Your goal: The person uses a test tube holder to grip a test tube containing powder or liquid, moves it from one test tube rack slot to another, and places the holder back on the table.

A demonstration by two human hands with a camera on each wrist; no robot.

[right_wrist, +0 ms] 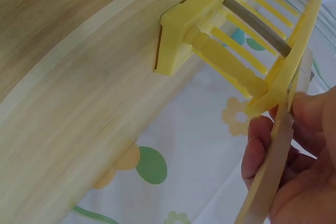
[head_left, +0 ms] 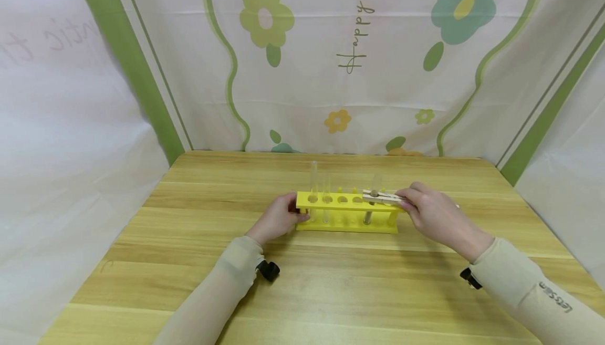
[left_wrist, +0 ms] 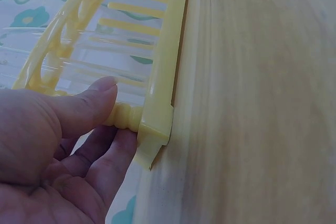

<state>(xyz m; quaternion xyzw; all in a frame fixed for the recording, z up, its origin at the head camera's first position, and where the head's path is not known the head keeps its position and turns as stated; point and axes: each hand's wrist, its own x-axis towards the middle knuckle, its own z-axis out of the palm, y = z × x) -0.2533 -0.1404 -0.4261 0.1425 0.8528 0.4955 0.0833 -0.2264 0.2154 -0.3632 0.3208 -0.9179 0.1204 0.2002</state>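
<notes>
Head view: yellow test-tube rack (head_left: 347, 203) stands upright mid-desk, btwn both hands. L hand (head_left: 276, 219) at its L end, R hand (head_left: 439, 219) at its R end, w/ a wooden clamp (head_left: 382, 197) lying along the top plate. Two clear tubes, one tall (head_left: 314, 177) & one shorter (head_left: 326, 211), sit in the 1st two holes from L; a dark-filled tube (head_left: 367, 218) stands nr the R end, clamp tip at its upper part.

L wrist view adds the grip, half hidden in head view: thumb & fingers pinch the ridged end post (left_wrist: 123, 116), just above the base. Also shows a row of yellow pegs (left_wrist: 139, 11) behind the clear tubes.

R wrist view adds: fingers pinching the clamp btwn thumb & fingertips, its wire spring (right_wrist: 295, 74) close to the thumb; R end post (right_wrist: 226, 61) untouched. Dark tube pokes below the top plate, contents greyish there; can't tell if its bottom touches the base.

Surface: desk (head_left: 331, 292) is light wood, yellowish w/ lengthwise grain. Rm: white cloth backdrop (head_left: 307, 93) behind, w/ green, teal & orange flowers, wavy green lines, "Happy" lettering running sideways; white side panels w/ green bands L & R. Beige sleeves (head_left: 203, 295), black wrist device (head_left: 268, 270) on L cuff, similar on R.
</notes>
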